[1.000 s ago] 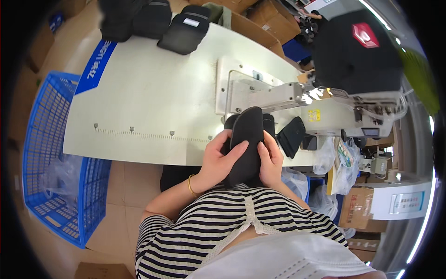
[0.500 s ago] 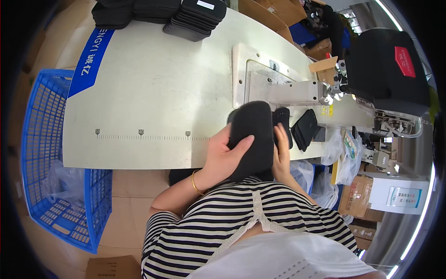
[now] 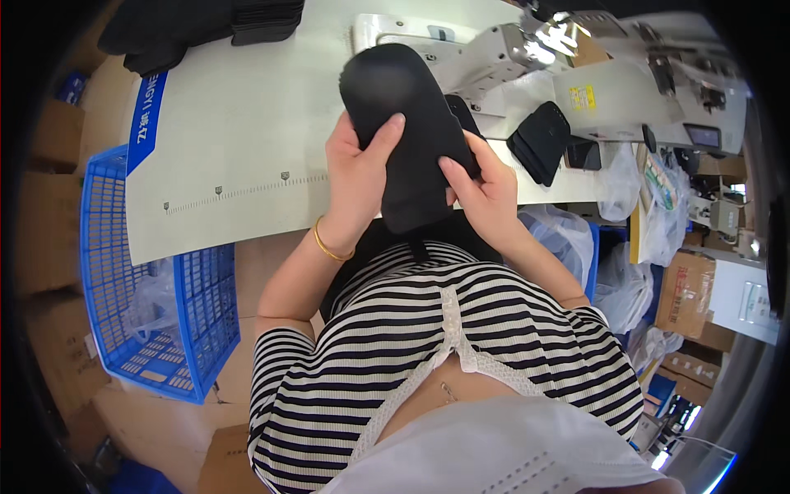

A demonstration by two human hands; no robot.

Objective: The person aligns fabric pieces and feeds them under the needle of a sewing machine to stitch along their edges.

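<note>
I hold a long black fabric pad (image 3: pixel 418 169) with rounded corners in front of me, over the table's near edge. My left hand (image 3: pixel 359 173) is closed on its left side, thumb flat on the face and fingers hidden behind. On the opposite side my right hand (image 3: pixel 491 196) pinches the pad's edge, its thumb on top. Partly behind the pad, another black piece (image 3: pixel 462 114) shows by my right fingers; I cannot tell whether it is held or lies on the table. Further right a small stack of black pads (image 3: pixel 541 142) rests on the table.
A sewing machine arm (image 3: pixel 487 62) reaches across the far right of the pale table (image 3: pixel 239 140). More black pads (image 3: pixel 267 18) are piled at the far left. A blue plastic basket (image 3: pixel 185 321) stands on the floor at left. Plastic bags (image 3: pixel 559 235) hang at right.
Both hands have lifted the pad up and leftward in the view. My right hand has come from beside the pad to grip its right edge with the thumb on top. The view has shifted.
</note>
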